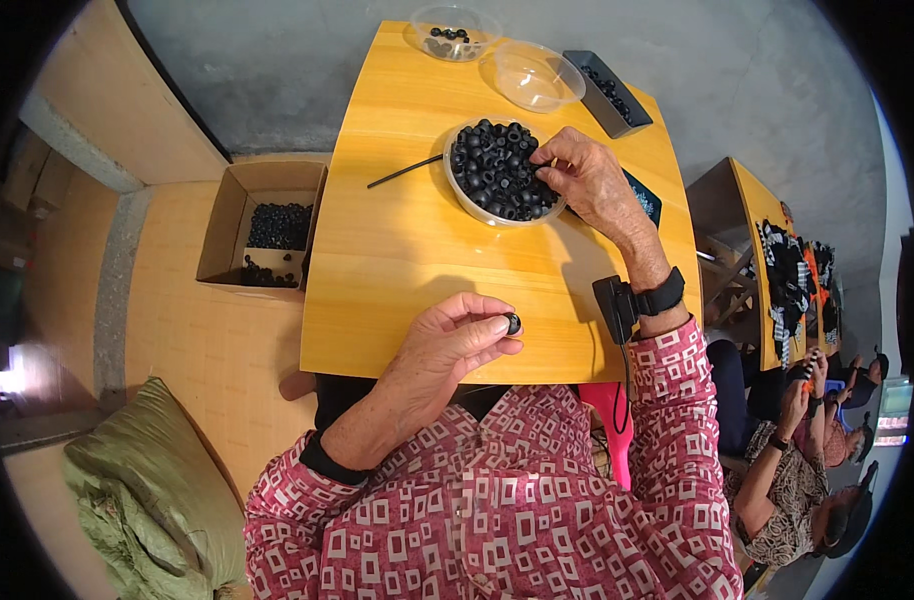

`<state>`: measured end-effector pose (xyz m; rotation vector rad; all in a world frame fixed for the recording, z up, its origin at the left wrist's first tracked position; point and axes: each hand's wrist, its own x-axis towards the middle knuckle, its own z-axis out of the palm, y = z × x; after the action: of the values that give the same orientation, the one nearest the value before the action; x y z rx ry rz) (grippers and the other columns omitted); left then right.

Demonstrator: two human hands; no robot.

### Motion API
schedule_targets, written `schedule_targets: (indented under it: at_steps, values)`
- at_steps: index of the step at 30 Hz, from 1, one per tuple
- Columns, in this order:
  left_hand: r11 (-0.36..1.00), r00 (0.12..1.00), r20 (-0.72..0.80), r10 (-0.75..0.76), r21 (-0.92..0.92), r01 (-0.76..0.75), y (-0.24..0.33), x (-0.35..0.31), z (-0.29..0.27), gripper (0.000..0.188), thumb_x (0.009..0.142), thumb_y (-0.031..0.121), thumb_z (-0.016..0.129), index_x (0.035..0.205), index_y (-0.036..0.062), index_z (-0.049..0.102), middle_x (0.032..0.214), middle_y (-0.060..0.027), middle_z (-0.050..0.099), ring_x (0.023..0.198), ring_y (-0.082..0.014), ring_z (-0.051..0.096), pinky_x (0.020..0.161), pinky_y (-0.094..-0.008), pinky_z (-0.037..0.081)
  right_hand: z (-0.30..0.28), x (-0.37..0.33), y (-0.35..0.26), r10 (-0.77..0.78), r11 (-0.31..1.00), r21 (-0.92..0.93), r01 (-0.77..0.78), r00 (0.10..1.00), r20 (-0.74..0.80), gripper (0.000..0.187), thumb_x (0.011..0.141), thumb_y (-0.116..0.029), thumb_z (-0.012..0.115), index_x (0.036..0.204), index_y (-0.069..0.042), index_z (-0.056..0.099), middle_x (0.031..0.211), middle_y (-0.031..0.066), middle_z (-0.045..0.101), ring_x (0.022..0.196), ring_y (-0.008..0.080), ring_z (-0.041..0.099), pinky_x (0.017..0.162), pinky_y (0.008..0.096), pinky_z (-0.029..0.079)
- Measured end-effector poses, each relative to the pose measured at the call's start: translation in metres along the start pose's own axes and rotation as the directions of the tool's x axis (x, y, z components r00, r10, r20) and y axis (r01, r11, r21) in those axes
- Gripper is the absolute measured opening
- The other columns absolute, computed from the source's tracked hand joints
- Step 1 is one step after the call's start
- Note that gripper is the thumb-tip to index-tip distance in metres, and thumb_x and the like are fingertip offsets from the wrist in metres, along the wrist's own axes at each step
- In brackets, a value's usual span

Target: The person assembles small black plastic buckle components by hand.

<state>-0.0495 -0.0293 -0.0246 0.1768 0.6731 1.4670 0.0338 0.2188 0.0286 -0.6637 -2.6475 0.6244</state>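
Bead [514, 323] is pinched in left hand [459, 335]; right hand [591, 182] curls over bowl [489, 219], grip unclear.

1. Seemingly a small workshop for handwork.
2. Loose black parts [492, 170] fill a clear bowl [497, 221] on a wooden table [407, 290].
3. A cardboard box [226, 215] holds more, near a stuffed green sack [157, 460].
4. Other people [789, 500] sit near a second table [749, 195] strewn with striped pieces [782, 270].
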Motion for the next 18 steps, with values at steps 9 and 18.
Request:
schedule_targets:
  at_steps: [9,18]
  values:
    - [1.000,1.000,0.005,0.003,0.015,-0.003,-0.001,0.000,-0.001,0.012,0.090,0.007,0.063,0.101,0.0061,0.062,0.101,-0.0045,0.062,0.097,-0.0169,0.060,0.090,-0.0318,0.050,-0.003,-0.003,-0.006,0.048,0.997,0.065,-0.046,0.998,-0.033,0.018,0.077,-0.001,0.067,0.095,0.002,0.066,0.088,0.0119,0.062,0.082,0.0268,0.063,0.074,0.0350,0.051]
    - [1.000,1.000,0.003,0.000,0.011,0.000,-0.001,0.000,0.000,0.012,0.090,0.008,0.063,0.101,0.0070,0.062,0.100,-0.0037,0.062,0.097,-0.0158,0.061,0.091,-0.0311,0.050,0.013,0.007,-0.012,-0.305,0.940,-0.162,0.302,0.952,0.003,0.017,0.077,-0.002,0.067,0.094,0.000,0.065,0.093,0.0107,0.061,0.091,0.0303,0.059,0.082,0.0382,0.048]
